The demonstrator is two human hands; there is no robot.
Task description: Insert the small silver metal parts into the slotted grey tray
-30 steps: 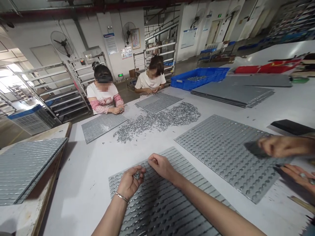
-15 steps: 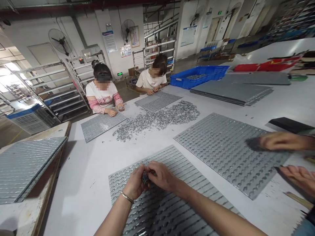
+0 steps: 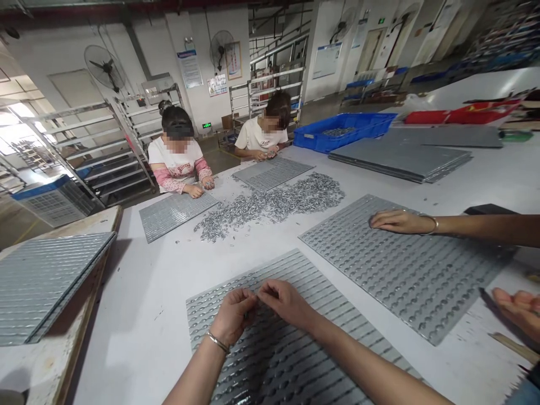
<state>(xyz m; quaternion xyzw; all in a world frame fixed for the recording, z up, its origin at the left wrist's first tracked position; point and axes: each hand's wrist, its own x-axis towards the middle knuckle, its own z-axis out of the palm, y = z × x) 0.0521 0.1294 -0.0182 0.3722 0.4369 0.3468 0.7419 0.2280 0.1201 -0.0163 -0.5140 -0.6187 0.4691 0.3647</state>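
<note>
My left hand (image 3: 234,315), with a bangle on the wrist, is curled above a grey ridged sheet (image 3: 304,281). Half a second ago, small dark shiny pieces showed in its palm; now the turned fingers hide them. The thumb and fingers of my right hand (image 3: 283,302) are pinched together, meeting the left fingertips. Whatever sits between those tips is too small to make out. Rows of oval bumps line the sheet under both hands, and its near part lies in shadow.
A pile of small grey oval pieces (image 3: 291,197) lies mid-table. At right, a co-worker's hand (image 3: 392,221) rests on another bumpy sheet (image 3: 379,264). Two people sit opposite with sheets. A blue crate (image 3: 312,142) and stacked grey sheets (image 3: 400,157) stand behind; more sheets (image 3: 50,287) lie left.
My left hand has turned, so the pieces in its palm no longer show. My right fingers stay close to it. The co-worker's hand at right has moved left and farther across its sheet.
</note>
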